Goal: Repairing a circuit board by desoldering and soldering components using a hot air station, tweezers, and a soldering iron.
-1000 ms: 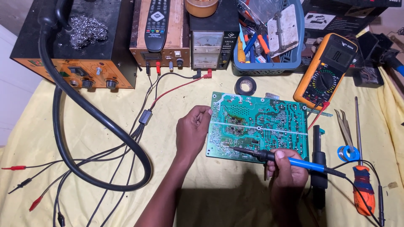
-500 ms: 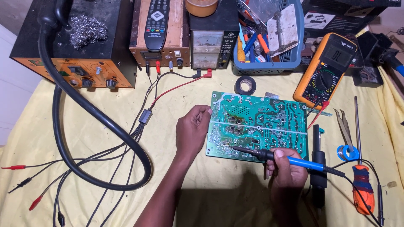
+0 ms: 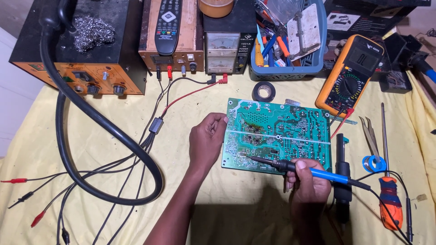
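A green circuit board [image 3: 290,131] lies solder side up on the yellow cloth [image 3: 113,136]. My left hand [image 3: 206,140] rests against its left edge, thumb on the top left of the board, steadying it. My right hand [image 3: 309,181] grips a soldering iron [image 3: 313,171] with a blue handle below the board's lower edge. The iron's dark tip points left and touches the board near its lower left area.
Behind the board stand an orange-fronted rework station [image 3: 77,50], a bench power supply [image 3: 222,45], a remote control [image 3: 169,20], a blue basket of tools [image 3: 290,41] and a yellow multimeter [image 3: 352,72]. Black tape roll [image 3: 264,92], tweezers [image 3: 370,136], screwdriver [image 3: 389,199] and a thick black hose [image 3: 100,131] lie around.
My right hand and the soldering iron have shifted slightly, the tip staying on the lower left of the board. My left hand has not moved.
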